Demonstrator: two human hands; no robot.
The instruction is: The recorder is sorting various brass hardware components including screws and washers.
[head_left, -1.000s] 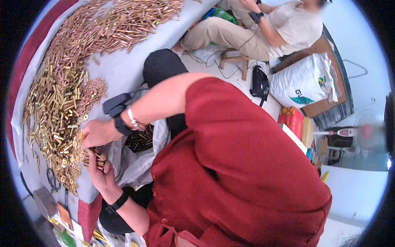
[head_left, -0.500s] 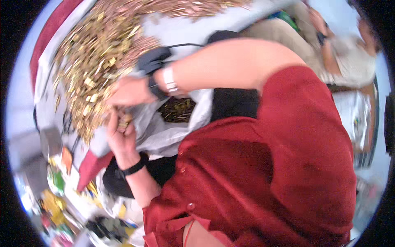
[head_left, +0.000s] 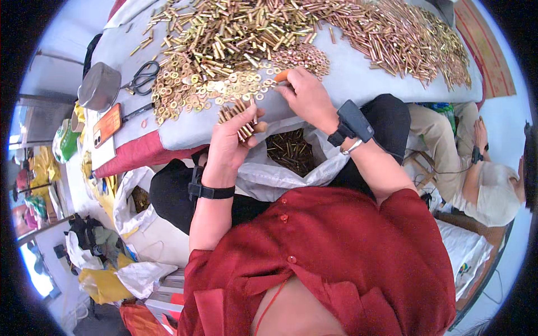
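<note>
My left hand (head_left: 228,143) is closed round a bunch of small brass-coloured metal pins (head_left: 245,119), their ends pointing up above the table's front edge. To its right, my right hand (head_left: 308,103) reaches over the table with thumb and forefinger pinched; an orange cover (head_left: 281,75) sits on one fingertip. What lies in that pinch is too small to make out. Flat ring washers (head_left: 193,92) lie spread just beyond both hands. Behind them is a heap of brass-coloured tubes (head_left: 241,33), with small copper-coloured rings or nuts (head_left: 302,59) beside it.
Copper-coloured rods (head_left: 398,42) cover the table's right side. An open white sack (head_left: 330,162) with metal pieces inside is below my hands. Scissors (head_left: 143,77), a metal pot (head_left: 101,85) and an orange phone (head_left: 107,126) lie at left. Another person (head_left: 493,196) sits at right.
My view has turned and sharpened. My hands, close together before, are now apart: the right is over the washers, while the left still holds the pins.
</note>
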